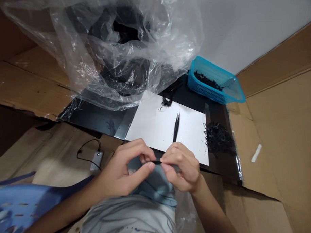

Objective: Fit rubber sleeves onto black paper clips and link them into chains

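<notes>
My left hand and my right hand meet over my lap, just off the near edge of the table. Between their fingertips stretches a short, thin black strip, pinched at both ends; its exact kind is too small to make out. Beyond my right hand, black tweezers lie on a white sheet, tips pointing away from me. A small tangle of black pieces sits at the sheet's far edge. Right of the sheet is a heap of black loops.
A large clear plastic bag with dark contents covers the table's far left. At the back right stands a blue basket holding black pieces. Cardboard walls flank the table. A blue plastic chair and a white power bank are lower left.
</notes>
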A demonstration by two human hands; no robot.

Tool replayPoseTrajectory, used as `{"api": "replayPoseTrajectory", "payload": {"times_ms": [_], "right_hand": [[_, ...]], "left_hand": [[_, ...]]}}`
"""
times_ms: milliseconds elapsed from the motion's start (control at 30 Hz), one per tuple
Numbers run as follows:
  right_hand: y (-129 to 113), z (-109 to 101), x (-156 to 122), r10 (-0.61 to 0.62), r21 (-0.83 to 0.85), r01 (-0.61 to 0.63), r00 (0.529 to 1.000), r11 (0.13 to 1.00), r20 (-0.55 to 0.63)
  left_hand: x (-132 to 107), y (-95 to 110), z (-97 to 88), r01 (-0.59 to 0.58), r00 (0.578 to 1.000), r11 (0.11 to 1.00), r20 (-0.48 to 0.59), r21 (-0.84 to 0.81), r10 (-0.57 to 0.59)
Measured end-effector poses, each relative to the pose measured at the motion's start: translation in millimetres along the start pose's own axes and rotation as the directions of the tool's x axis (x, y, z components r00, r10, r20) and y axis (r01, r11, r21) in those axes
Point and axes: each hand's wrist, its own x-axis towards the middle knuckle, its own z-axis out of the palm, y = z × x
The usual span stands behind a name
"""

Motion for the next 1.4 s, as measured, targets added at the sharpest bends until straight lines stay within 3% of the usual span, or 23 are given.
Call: {"api": "replayPoseTrajectory", "payload": {"times_ms": [67,133,233,267,333,400,500,600,700,967,1200,1400], "right_hand": [[-0.2,-1.5,-2.9,0.114,0.088,-0.114,0.993,0.990,0.006],[0.0,-3.9,-5.4,0.318,0.267,-0.336,0.942,0.903,0.109],[1.2,-5.6,-7.2,0.504,0.506,-0.633,0.774,0.586,0.384],[1.6,-5.0,-7.5,0.516,0.546,-0.686,0.725,0.481,0.456],[2.2,-2.0,-7.9,0.525,0.600,-0.727,0.672,0.333,0.522],[1.9,2.4,-8.4,0.545,0.627,-0.726,0.659,0.281,0.519],[-0.7,8.5,-8.9,0.612,0.604,-0.704,0.676,0.374,0.410],[-4.8,12.3,-8.9,0.640,0.513,-0.666,0.722,0.542,0.261],[-7.6,13.8,-10.0,0.625,0.434,-0.632,0.759,0.642,0.180],[-7.4,13.7,-12.6,0.545,0.230,-0.553,0.832,0.801,0.102],[-8.7,12.6,-9.1,0.464,0.064,-0.472,0.879,0.879,0.108],[-9.3,2.5,-2.3,0.482,-0.021,-0.498,0.826,0.867,0.293]], "left_hand": [[-1.1,0.9,-0.2,-0.100,0.994,0.986,-0.035,0.134,0.106],[-1.0,-1.4,-2.2,-0.211,0.974,0.942,-0.030,0.260,0.226],[1.2,-8.1,-7.1,-0.397,0.907,0.828,0.030,0.395,0.421],[2.0,-10.3,-8.3,-0.445,0.883,0.790,0.057,0.421,0.466],[3.3,-13.1,-9.1,-0.499,0.852,0.738,0.104,0.453,0.513],[3.5,-13.5,-8.0,-0.483,0.861,0.749,0.091,0.453,0.501],[2.4,-10.6,-4.0,-0.334,0.927,0.877,-0.047,0.345,0.372],[1.1,-7.0,0.9,-0.200,0.976,0.962,-0.051,0.185,0.212],[1.3,-5.1,5.0,-0.173,0.984,0.978,-0.032,0.116,0.177],[5.4,-3.4,5.9,-0.187,0.981,0.975,-0.025,0.119,0.191],[8.1,-4.1,5.1,-0.166,0.986,0.968,-0.002,0.189,0.170],[9.4,-8.4,4.8,-0.169,0.985,0.956,0.016,0.239,0.170]]}}
